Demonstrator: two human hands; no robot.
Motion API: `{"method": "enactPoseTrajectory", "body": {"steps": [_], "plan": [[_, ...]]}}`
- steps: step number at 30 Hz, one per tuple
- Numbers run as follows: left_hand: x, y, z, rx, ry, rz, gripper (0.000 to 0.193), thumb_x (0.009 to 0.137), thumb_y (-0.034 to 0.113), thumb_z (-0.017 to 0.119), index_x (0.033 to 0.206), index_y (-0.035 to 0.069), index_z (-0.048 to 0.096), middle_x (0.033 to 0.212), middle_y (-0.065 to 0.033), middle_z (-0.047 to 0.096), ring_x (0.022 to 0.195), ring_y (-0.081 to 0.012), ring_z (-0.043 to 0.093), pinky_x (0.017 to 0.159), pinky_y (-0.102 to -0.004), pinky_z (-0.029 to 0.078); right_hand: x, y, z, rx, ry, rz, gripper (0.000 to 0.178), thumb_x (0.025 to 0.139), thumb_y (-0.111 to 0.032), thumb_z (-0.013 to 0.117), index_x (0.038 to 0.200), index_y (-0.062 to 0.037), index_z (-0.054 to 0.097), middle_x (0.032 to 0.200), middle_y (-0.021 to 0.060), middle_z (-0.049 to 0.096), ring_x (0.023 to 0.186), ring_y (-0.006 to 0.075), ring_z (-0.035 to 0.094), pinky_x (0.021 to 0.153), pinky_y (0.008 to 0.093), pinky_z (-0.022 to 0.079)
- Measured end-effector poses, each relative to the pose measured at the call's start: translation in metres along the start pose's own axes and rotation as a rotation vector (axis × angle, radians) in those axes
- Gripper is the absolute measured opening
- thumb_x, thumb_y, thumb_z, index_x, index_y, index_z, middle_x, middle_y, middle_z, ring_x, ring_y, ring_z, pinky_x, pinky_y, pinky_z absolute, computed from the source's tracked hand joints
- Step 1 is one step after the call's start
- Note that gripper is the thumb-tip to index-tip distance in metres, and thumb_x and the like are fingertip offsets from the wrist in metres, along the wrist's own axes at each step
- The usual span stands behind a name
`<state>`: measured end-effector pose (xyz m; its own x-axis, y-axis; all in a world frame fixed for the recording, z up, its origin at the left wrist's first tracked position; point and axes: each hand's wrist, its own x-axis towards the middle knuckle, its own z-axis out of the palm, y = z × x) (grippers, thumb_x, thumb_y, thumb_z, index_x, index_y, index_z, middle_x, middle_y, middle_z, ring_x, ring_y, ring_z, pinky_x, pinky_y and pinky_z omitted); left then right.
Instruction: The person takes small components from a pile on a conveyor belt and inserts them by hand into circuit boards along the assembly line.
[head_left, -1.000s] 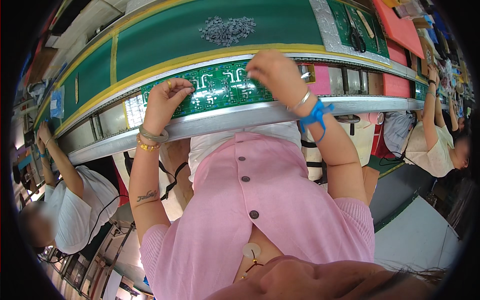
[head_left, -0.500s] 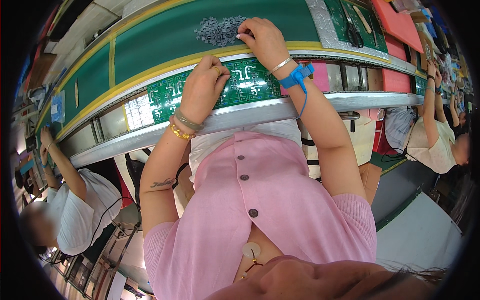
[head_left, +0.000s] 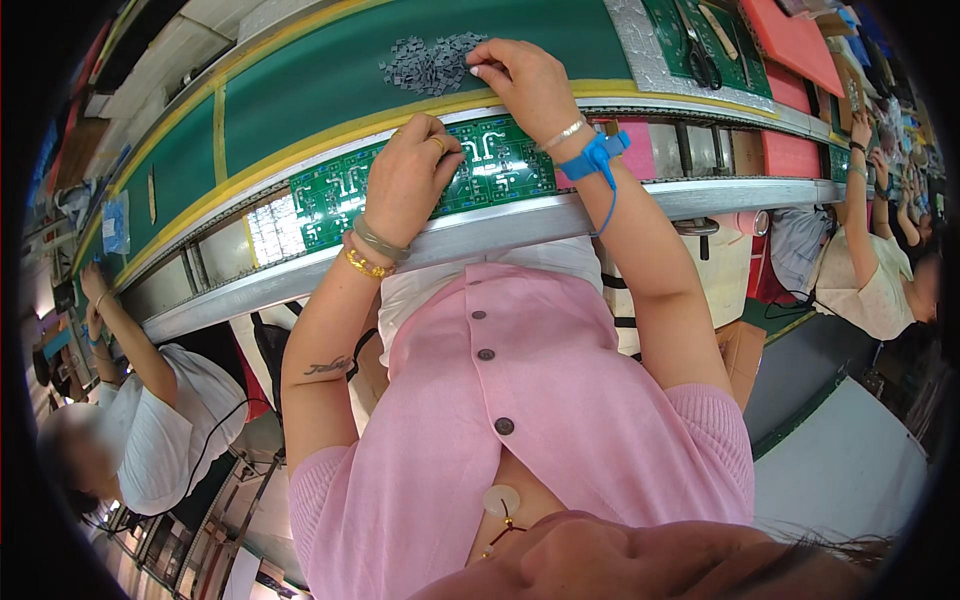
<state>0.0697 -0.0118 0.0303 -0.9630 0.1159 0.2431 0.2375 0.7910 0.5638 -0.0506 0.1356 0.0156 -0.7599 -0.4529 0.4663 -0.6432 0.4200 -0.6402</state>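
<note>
Green circuit board [head_left: 505,165] lies between metal rails [head_left: 520,210], toward 11 and 12 o'clock; white marks [head_left: 487,147] on it too small to read; left hand [head_left: 408,170] is over board, fingers curled, thumb near index; cannot tell whether tips meet or clamp anything; right hand [head_left: 530,88], 12 o'clock, has fingertips at 3-o'clock edge of grey parts pile [head_left: 425,65]; cannot tell whether they pinch piece; dark lettering [head_left: 328,367] tattooed on left forearm [head_left: 318,390], 8 o'clock; blue wrist strap [head_left: 596,155] sits near 1 o'clock.

Right hand [head_left: 532,88] at grey pieces [head_left: 428,66]
</note>
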Motion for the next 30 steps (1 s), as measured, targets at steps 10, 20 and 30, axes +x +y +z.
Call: {"method": "enactPoseTrajectory", "body": {"steps": [10,20,30], "plan": [[0.043,-0.068,-0.038,-0.029,0.174,-0.158,0.015,0.074,0.016,0.070,0.086,0.007,0.067,0.084,-0.0051,0.060,0.069,-0.0192,0.057,0.062,-0.0286,0.047,-0.065,-0.047,-0.019,0.041,-0.294,-0.037,0.011,0.072,-0.003,0.064,0.082,-0.0056,0.059,0.086,0.0067,0.058,0.080,0.0273,0.054,0.071,0.0360,0.045],[0.048,-0.084,-0.032,-0.137,0.102,-0.233,0.015,0.073,0.016,0.071,0.085,0.007,0.067,0.076,-0.0048,0.061,0.066,-0.0155,0.057,0.062,-0.0275,0.047,-0.067,-0.045,-0.010,-0.011,-0.308,-0.047,0.010,0.071,-0.002,0.065,0.079,-0.0061,0.061,0.090,0.0057,0.056,0.085,0.0267,0.051,0.074,0.0350,0.045],[0.036,-0.072,-0.034,-0.241,0.164,-0.279,0.017,0.076,0.015,0.070,0.090,0.005,0.068,0.073,-0.0050,0.066,0.065,-0.0108,0.060,0.063,-0.0230,0.048,-0.067,-0.047,-0.008,-0.018,-0.316,-0.050,0.009,0.071,-0.003,0.065,0.079,-0.0063,0.061,0.091,0.0056,0.056,0.085,0.0268,0.052,0.074,0.0349,0.045]]}}
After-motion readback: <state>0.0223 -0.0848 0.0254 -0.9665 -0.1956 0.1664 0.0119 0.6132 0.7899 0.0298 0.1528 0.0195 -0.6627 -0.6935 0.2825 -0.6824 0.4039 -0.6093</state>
